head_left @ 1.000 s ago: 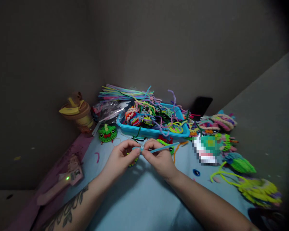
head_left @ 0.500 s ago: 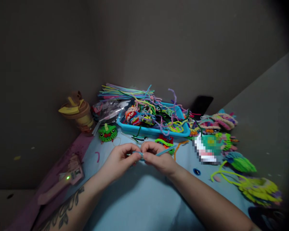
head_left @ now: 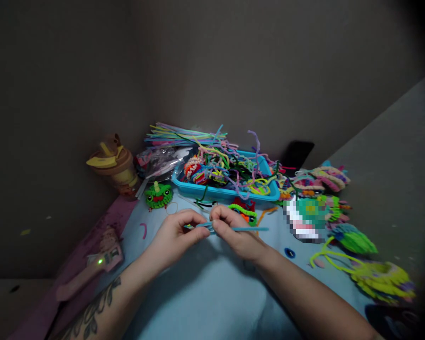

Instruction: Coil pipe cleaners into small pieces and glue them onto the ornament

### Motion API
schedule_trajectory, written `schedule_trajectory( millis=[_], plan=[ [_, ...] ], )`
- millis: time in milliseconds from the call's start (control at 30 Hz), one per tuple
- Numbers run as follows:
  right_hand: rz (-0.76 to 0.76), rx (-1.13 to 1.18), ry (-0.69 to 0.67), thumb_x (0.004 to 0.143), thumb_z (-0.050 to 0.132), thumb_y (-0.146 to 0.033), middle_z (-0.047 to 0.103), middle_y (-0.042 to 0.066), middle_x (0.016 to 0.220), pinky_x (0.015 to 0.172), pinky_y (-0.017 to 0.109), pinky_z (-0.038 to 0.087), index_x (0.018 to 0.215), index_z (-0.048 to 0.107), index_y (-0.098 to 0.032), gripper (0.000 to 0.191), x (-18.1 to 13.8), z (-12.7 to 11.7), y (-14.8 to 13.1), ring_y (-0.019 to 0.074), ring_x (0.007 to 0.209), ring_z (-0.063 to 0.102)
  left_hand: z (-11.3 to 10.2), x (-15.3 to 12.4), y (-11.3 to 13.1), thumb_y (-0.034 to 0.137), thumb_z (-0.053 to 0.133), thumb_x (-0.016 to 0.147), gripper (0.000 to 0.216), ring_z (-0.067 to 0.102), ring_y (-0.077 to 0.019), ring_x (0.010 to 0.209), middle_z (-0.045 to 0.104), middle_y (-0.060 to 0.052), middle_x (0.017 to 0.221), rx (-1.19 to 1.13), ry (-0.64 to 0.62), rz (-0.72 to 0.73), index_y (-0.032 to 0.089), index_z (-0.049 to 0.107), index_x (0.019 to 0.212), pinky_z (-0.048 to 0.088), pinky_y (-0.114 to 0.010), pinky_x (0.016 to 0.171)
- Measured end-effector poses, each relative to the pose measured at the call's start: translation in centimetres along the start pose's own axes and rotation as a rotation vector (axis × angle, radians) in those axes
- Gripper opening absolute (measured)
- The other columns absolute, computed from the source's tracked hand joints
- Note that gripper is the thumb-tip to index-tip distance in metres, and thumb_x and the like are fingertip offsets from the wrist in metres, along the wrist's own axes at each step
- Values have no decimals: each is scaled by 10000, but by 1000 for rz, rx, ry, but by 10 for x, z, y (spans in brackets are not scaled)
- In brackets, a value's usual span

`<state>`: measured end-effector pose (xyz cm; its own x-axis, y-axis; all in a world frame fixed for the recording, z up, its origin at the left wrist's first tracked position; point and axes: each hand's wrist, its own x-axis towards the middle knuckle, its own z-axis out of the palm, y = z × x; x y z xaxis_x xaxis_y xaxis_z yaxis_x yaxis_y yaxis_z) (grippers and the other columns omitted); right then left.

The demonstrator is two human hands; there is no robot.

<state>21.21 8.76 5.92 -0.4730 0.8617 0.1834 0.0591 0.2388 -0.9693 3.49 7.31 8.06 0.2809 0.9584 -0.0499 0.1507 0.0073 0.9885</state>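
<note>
A light blue pipe cleaner (head_left: pixel 250 229) runs between my two hands above the blue tabletop. My left hand (head_left: pixel 179 232) pinches its left part, where it looks bent or doubled. Thumb and fingers of my right hand (head_left: pixel 232 229) are closed on it a little to the right, and its straight end sticks out past that hand. Just behind my right hand lies a green, red and orange pipe-cleaner piece (head_left: pixel 242 212). A green pipe-cleaner creature (head_left: pixel 158 194) with eyes sits beyond my left hand.
A blue tray (head_left: pixel 226 192) piled with tangled pipe cleaners stands behind my hands, with a bundle of straight ones (head_left: pixel 184 136) behind it. At left are a cup (head_left: pixel 116 165) and a pink glue gun (head_left: pixel 92 276). Several fuzzy pieces, including a yellow one (head_left: pixel 382 281), lie at right.
The pipe cleaner's free end has swung down from a slant to nearly level. My hands have drawn slightly apart, showing more of the blue piece between them.
</note>
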Motion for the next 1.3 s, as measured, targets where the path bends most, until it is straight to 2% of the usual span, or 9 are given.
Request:
schedule_trajectory(
  millis=[133, 233, 400, 533, 733, 1100, 1300],
  plan=[
    [-63, -237, 171, 878, 463, -268, 415, -23, 698, 571, 240, 331, 727, 433, -205, 166, -1, 5, -6, 126, 643, 403, 3, -1, 4, 278, 712, 679, 125, 499, -129, 582, 601, -15, 623, -10, 51, -35, 155, 688, 673, 374, -226, 536],
    [-100, -294, 265, 855, 487, -215, 441, -20, 697, 583, 246, 343, 715, 456, -204, 144, -1, 8, -7, 129, 647, 433, 5, -2, 3, 281, 720, 664, 134, 494, -124, 571, 603, -9, 605, -50, 69, -64, 152, 688, 668, 371, -225, 532],
    [-139, -312, 248, 855, 515, -194, 496, -9, 696, 584, 248, 362, 708, 524, -198, 147, -2, 6, -11, 132, 656, 481, 7, -1, 0, 281, 727, 648, 146, 514, -125, 589, 630, -22, 639, -72, 98, -83, 141, 697, 676, 387, -230, 546],
    [-181, -364, 275, 871, 487, -169, 490, -9, 690, 595, 251, 363, 697, 509, -196, 177, -2, 3, -13, 132, 659, 483, 9, -1, -1, 328, 734, 665, 222, 539, -122, 582, 641, -16, 640, -168, 81, -102, 144, 684, 779, 401, -224, 541],
    [-121, -318, 303, 879, 490, -206, 484, -10, 698, 595, 254, 362, 702, 507, -196, 179, -2, 0, -10, 130, 653, 472, 8, 2, -4, 440, 700, 713, 303, 552, -113, 546, 677, -33, 634, -278, 57, -177, 151, 607, 726, 421, -222, 530],
    [-70, -87, 340, 881, 487, -262, 462, -18, 693, 592, 242, 355, 729, 512, -191, 170, -3, 9, -1, 120, 645, 444, 7, 5, -10, 360, 804, 578, 330, 528, -73, 499, 611, 16, 547, -508, -74, -290, 140, 558, 584, 349, -182, 491],
    [-28, -7, 344, 875, 505, -322, 448, -30, 645, 547, 227, 348, 707, 508, -190, 213, -4, 12, -3, 107, 586, 418, 14, 5, -9, 285, 813, 563, 341, 549, -65, 480, 571, 57, 513, -604, -9, -251, 153, 499, 564, 351, -170, 485]
  ],
)
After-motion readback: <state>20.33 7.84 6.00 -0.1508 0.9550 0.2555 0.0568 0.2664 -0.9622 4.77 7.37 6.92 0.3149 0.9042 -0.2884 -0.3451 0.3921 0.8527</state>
